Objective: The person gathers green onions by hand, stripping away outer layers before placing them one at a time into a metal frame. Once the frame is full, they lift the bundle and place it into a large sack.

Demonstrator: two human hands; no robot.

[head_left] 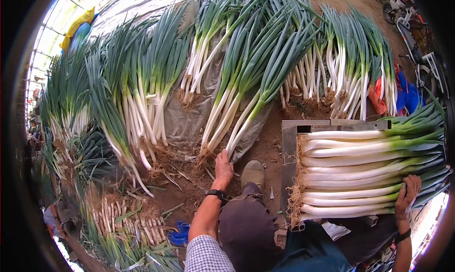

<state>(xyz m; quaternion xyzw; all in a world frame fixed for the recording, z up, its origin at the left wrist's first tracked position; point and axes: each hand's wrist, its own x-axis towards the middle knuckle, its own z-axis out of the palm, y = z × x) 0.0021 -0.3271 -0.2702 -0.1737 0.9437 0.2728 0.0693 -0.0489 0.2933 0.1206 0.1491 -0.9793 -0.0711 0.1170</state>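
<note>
My left hand (223,167) reaches down to the ground, its fingers closed round the root end of a long green onion (244,125). That stalk lies beside several others with their roots toward me. To the right, a row of green onions (350,177) lies sideways in a metal frame (289,177), white stems side by side and roots against the frame's left end. My right hand (407,196) curls over the near edge of this row, where white turns to green. Its fingertips are partly hidden.
More green onions (147,82) fan out over a grey sheet (182,115) and bare soil. Lower left lies a heap of thinner stalks (123,220) near a blue cloth (179,234). My boot (252,173) stands between the left hand and the frame. Wheeled equipment (412,35) is at the upper right.
</note>
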